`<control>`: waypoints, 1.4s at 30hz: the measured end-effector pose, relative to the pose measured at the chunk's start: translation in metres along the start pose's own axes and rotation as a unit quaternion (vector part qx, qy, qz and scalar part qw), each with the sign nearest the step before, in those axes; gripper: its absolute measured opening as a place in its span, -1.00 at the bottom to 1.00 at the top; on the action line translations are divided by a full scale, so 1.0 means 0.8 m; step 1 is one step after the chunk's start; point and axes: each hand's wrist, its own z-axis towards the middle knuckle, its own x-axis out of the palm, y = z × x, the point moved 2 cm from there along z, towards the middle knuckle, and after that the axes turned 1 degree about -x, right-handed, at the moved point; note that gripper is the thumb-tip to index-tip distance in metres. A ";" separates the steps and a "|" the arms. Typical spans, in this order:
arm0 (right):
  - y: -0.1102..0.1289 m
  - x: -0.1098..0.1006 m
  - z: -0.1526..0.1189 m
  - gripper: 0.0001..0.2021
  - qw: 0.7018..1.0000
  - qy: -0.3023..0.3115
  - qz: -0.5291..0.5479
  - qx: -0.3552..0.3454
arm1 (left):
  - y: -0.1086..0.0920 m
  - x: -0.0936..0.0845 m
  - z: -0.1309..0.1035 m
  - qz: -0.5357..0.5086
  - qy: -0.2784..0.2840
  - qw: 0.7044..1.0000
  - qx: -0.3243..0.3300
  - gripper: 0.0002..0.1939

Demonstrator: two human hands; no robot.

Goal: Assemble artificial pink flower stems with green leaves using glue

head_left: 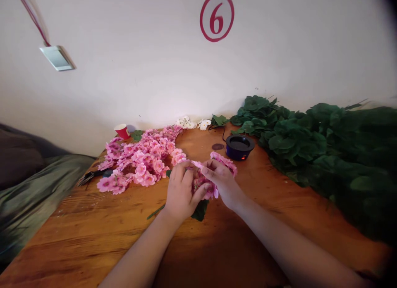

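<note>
Both my hands meet over the middle of the wooden table (124, 222), at a bunch of pink flowers (223, 162). My left hand (182, 189) is curled round part of the bunch, its thumb over the blossoms. Fingers and thumb of my right hand (220, 178) pinch a pink petal at the top. A dark green leaf (200, 210) pokes out below the bunch, and a green stem (155, 212) shows left of my left wrist. The parts of the flowers between my palms are hidden.
Pink blossoms (149, 155) are heaped to the left, near a red paper cup (123, 132). White flowers (204, 124) lie at the back. A round black and blue device (239, 147) with a lit red light stands beyond my right hand. Green leaves (297, 139) fill the right side.
</note>
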 end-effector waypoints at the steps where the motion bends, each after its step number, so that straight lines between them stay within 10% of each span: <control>1: 0.000 -0.001 0.000 -0.59 1.000 0.000 -0.004 0.003 | 0.000 0.000 0.000 0.003 -0.001 1.000 0.001 -0.73; 14: -0.012 -0.010 0.006 -0.64 0.991 -0.134 0.013 -0.006 | -0.001 0.001 -0.001 -0.019 -0.026 0.999 -0.013 -0.40; 22: -0.014 0.005 -0.003 -0.63 0.990 -0.119 0.047 0.057 | 0.000 0.005 0.002 -0.014 0.021 0.998 0.063 -0.51; 35: -0.015 0.031 -0.021 -0.61 0.958 -0.170 0.229 -0.006 | -0.004 0.004 -0.006 -0.156 -0.078 0.985 -0.007 -0.58; 42: -0.029 0.038 -0.038 -0.60 0.961 -0.176 0.209 -0.041 | -0.021 -0.001 -0.012 -0.145 -0.098 0.982 0.070 -0.45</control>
